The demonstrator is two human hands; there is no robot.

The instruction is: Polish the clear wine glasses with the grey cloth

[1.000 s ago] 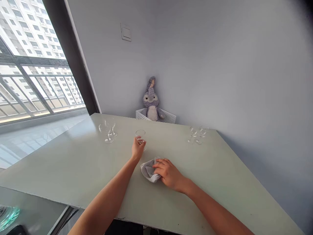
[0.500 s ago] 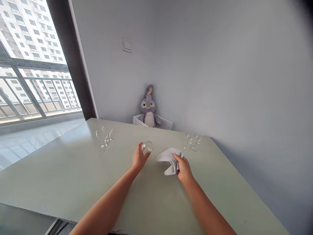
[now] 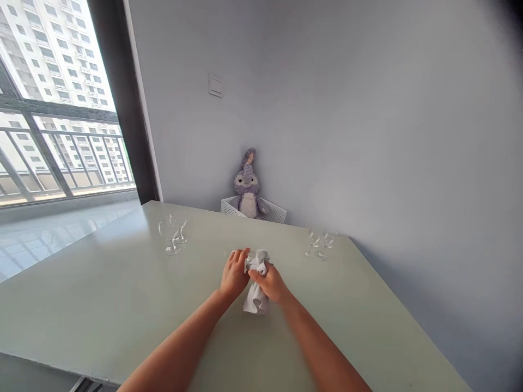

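Near the middle of the pale green table [image 3: 122, 305], my left hand [image 3: 235, 272] is closed around a clear glass [image 3: 249, 255], which is mostly hidden by my fingers and the cloth. My right hand [image 3: 270, 280] grips a light grey cloth [image 3: 256, 299] and presses it against the glass. The cloth is bunched at the top, and its loose end hangs down between my wrists. Both hands are side by side, almost touching.
Clear stemmed glasses [image 3: 169, 231] stand at the left rear of the table, and more stemmed glasses [image 3: 324, 242] at the right rear. Behind the far edge, a purple plush toy [image 3: 247, 190] sits in a white perforated basket [image 3: 278, 214] against the wall.
My right hand has moved left with the cloth and brought it onto the glass. My left hand has turned, so its fingers now cover more of the glass.
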